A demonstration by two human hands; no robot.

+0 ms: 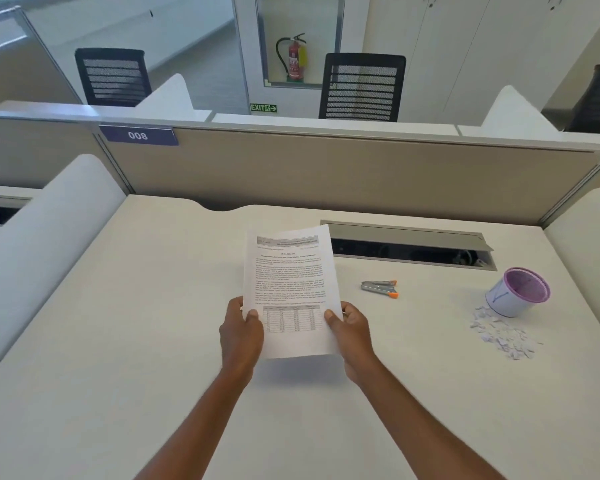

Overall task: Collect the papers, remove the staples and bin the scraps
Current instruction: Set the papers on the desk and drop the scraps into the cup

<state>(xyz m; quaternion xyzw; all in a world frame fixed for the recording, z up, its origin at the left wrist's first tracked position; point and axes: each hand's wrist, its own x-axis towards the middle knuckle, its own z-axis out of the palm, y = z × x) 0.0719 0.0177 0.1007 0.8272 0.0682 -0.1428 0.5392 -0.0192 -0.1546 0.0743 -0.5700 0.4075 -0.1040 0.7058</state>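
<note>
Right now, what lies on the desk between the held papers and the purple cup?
Only the staple remover lies between the papers and the cup, in the head view.

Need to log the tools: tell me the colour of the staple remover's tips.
Orange tips on a grey metal staple remover, seen in the head view.

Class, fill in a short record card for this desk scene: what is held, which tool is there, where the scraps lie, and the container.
held: papers, gripped at the lower edges by the left hand and the right hand, lifted off the desk
tool: staple remover, lying untouched to the right of the papers
scraps: paper scraps, loose on the desk beside the cup
container: purple-rimmed cup, tilted
</note>
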